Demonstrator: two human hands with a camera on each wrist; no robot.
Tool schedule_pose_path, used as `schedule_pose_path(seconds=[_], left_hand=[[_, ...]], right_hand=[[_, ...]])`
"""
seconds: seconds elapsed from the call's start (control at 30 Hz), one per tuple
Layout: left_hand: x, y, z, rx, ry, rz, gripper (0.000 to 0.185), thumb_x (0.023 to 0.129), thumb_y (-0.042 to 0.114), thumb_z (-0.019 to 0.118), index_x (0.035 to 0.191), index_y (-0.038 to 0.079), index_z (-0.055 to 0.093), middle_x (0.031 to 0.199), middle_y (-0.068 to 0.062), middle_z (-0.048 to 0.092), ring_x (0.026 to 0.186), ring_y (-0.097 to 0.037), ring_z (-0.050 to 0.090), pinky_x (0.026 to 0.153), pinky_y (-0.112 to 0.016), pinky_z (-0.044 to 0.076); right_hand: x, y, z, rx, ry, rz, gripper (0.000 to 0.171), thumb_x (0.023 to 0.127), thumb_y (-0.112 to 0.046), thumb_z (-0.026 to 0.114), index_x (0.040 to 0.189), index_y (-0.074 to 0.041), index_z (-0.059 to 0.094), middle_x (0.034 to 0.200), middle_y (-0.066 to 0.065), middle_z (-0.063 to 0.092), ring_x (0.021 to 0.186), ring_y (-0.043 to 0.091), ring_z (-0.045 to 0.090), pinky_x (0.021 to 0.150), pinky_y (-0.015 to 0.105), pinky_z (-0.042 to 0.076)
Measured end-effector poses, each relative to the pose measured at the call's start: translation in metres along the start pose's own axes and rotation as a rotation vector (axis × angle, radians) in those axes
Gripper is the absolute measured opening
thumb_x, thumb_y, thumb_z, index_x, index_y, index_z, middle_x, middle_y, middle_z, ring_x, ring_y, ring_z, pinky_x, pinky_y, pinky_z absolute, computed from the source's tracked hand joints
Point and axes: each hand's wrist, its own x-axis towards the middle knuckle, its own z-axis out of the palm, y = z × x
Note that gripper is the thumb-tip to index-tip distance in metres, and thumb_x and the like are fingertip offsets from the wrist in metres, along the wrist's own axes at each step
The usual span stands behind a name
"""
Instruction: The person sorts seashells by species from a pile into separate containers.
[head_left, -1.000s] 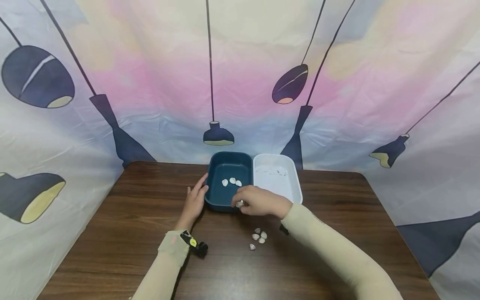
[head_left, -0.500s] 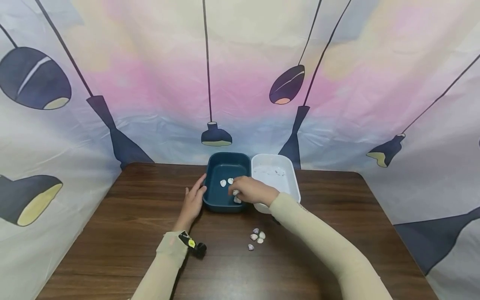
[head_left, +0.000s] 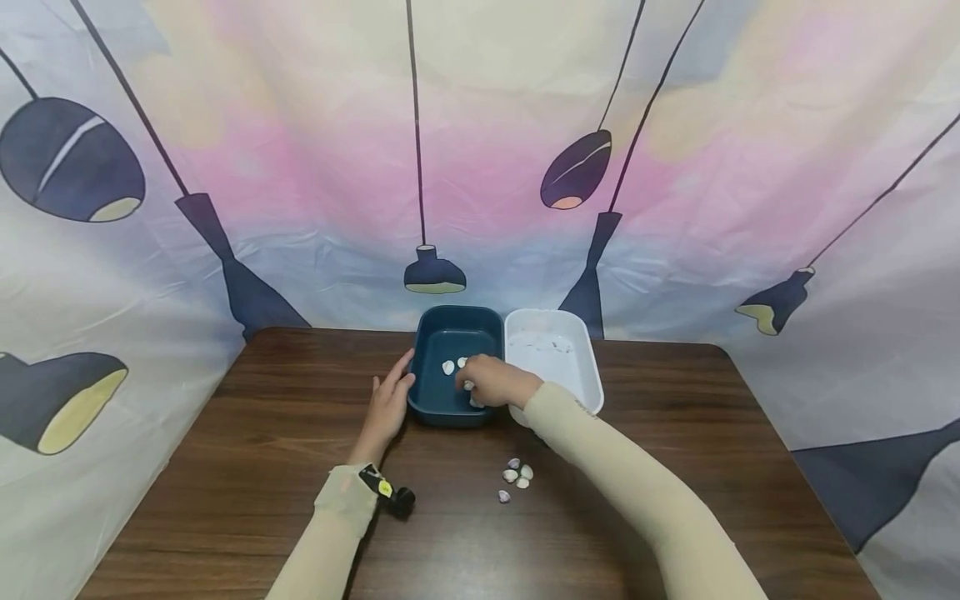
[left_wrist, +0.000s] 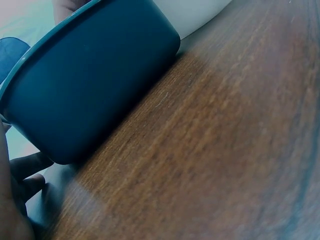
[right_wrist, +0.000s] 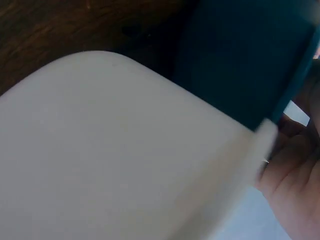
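White bin (head_left: 564, 360) beside blue bin (head_left: 453, 343)

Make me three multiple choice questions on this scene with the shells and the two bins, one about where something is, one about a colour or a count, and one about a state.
1. Where is the right hand?
A. inside the blue bin
B. flat on the table
C. in the white bin

2. How many loose shells lie on the table in front of the bins?
A. one
B. four
C. nine

3. How does the left hand lie?
A. balled in a fist
B. lifted off the table
C. fingers straight against the blue bin's side

Answers: 1 A, it reaches over the blue bin beside the shells there. 2 B, the head view shows four. 3 C, it rests at the bin's left wall, away from the white bin.
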Motion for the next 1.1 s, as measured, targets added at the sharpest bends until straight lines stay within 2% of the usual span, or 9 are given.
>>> schedule_pose_path(seconds=[0.13,0.43,0.53,0.73,0.9,1.1], left_hand=[[0.000,0.000,0.001,-0.004,-0.001,0.010,0.052,0.114,0.031,0.039,0.166,0.024,0.037,0.167,-0.009,0.040,0.154,-0.036,0.035,0.128,-0.053,-0.012],[0.000,0.000,0.001,-0.003,0.009,0.032,0.052,0.114,0.029,0.040,0.166,0.022,0.038,0.167,-0.009,0.040,0.154,-0.035,0.036,0.128,-0.053,-0.012],[-0.001,0.002,0.000,-0.003,0.010,0.029,0.052,0.114,0.028,0.040,0.166,0.022,0.038,0.167,-0.009,0.040,0.154,-0.035,0.036,0.128,-0.052,-0.012],[-0.001,0.001,0.000,0.002,0.009,0.009,0.052,0.114,0.028,0.039,0.166,0.022,0.038,0.168,-0.009,0.039,0.155,-0.035,0.034,0.129,-0.052,-0.012],[-0.001,0.000,0.001,-0.004,0.005,0.004,0.052,0.114,0.031,0.039,0.166,0.024,0.038,0.168,-0.007,0.039,0.156,-0.034,0.033,0.129,-0.052,-0.012],[-0.001,0.000,0.001,-0.009,0.004,0.009,0.052,0.115,0.030,0.039,0.166,0.023,0.037,0.168,-0.007,0.038,0.155,-0.034,0.034,0.129,-0.052,-0.012]], right_hand=[[0.001,0.003,0.003,0.016,0.010,0.017,0.038,0.094,0.006,0.067,0.129,-0.006,0.075,0.130,0.013,0.069,0.119,0.024,0.064,0.107,0.038,0.053],[-0.019,0.010,-0.010,0.106,0.128,-0.071,0.038,0.098,0.010,0.056,0.129,-0.002,0.073,0.129,0.014,0.070,0.122,0.029,0.065,0.105,0.042,0.054],[-0.029,0.010,-0.015,0.136,0.157,-0.090,0.036,0.098,0.010,0.058,0.129,-0.001,0.073,0.129,0.015,0.070,0.119,0.032,0.065,0.101,0.041,0.055],[-0.051,0.005,-0.016,0.117,0.172,-0.129,0.034,0.098,0.006,0.061,0.128,-0.003,0.075,0.127,0.012,0.070,0.109,0.025,0.066,0.089,0.035,0.054],[-0.066,0.003,-0.011,0.094,0.180,-0.132,0.031,0.099,-0.001,0.065,0.127,-0.006,0.076,0.124,0.006,0.070,0.102,0.017,0.064,0.090,0.032,0.056],[-0.082,-0.004,-0.008,0.077,0.206,-0.182,0.023,0.098,-0.007,0.072,0.120,-0.007,0.078,0.116,0.004,0.071,0.097,0.018,0.067,0.086,0.031,0.057]])
